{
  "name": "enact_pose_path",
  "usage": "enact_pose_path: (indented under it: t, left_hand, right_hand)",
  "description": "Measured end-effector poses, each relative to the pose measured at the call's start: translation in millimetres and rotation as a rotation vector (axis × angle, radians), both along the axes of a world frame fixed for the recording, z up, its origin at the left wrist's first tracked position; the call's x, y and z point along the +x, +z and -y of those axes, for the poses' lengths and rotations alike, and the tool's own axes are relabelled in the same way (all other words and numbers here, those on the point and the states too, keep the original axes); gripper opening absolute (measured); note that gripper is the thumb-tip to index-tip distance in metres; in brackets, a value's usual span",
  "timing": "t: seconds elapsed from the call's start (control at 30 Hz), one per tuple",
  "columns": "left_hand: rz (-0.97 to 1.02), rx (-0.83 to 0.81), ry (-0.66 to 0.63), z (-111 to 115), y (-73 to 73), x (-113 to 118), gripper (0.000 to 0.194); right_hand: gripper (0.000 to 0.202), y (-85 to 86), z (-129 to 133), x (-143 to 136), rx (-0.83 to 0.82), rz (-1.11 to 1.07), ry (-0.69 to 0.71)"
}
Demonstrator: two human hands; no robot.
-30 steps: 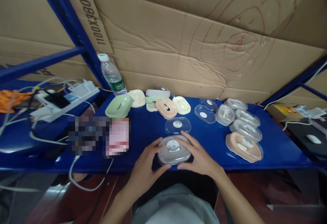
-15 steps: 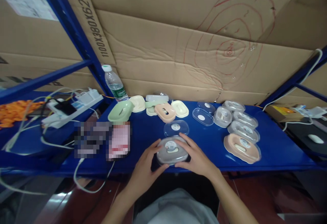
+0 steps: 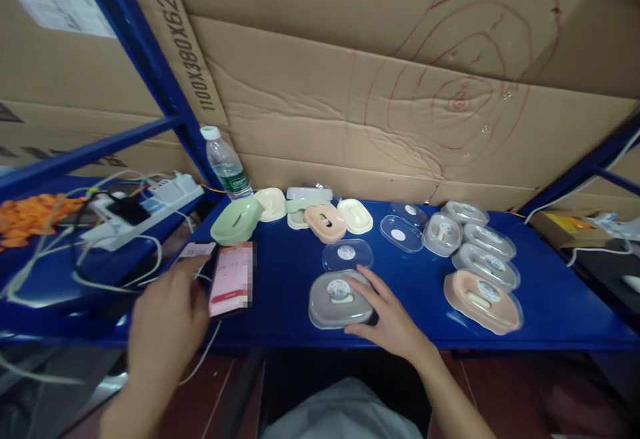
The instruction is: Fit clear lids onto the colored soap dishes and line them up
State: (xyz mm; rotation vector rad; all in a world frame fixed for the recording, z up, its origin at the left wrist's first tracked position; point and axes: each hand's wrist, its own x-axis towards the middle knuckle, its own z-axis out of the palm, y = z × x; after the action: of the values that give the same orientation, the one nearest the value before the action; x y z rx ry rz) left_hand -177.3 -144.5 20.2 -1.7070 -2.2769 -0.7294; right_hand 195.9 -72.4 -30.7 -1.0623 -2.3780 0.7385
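From my distant seat, I look down on the cardboard, which stands behind the blue table. On the table my left hand is at the left side, with its fingers bent over the left phone. Their tips are hidden, so I cannot tell whether they pinch it or only touch it. My right hand has its fingers a little apart; the thumb is at the near edge and the fingers are on the top and far edge, so the right end of the grey box is between them.

The bottle stands upright at the back left, and the peach box lies well to the right. The grey box rests flat near the front edge of the table, under its clear cover. I judge it light and rather stiff, but the smooth cover may slip under dry fingers, and its thin rim may bend or crack if I press hard. The better hold is low on the two short ends, by the body and not by the cover alone. A loose lid lies just beyond it. The right phone is beside my left hand. Smallest is the round label on the box cover.
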Motion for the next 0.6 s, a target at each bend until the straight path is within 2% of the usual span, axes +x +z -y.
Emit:
enact_pose_path:
  t: [0.1, 0.23, 0.47, 0.6]
  left_hand:
    - [-0.142, -0.200, 0.111, 11.7, -6.2, -32.0, 0.052]
    - [-0.125, -0.316, 0.177, 18.6, -18.3, -56.0, 0.057]
    - [-0.118, -0.420, 0.281, 13.9, -7.2, -70.5, 0.048]
    - [-0.158, -0.440, 0.237, 18.7, -5.2, -73.9, 0.044]
  right_hand:
    - [0.086, 0.6, -0.2, -0.5, -0.002, -0.006, 0.005]
    - [0.086, 1.5, -0.9, -1.1, 0.011, -0.017, 0.007]
    - [0.085, 2.0, -1.1, -0.6, 0.005, -0.006, 0.009]
    - [0.084, 1.3, -0.7, -0.4, -0.002, -0.004, 0.007]
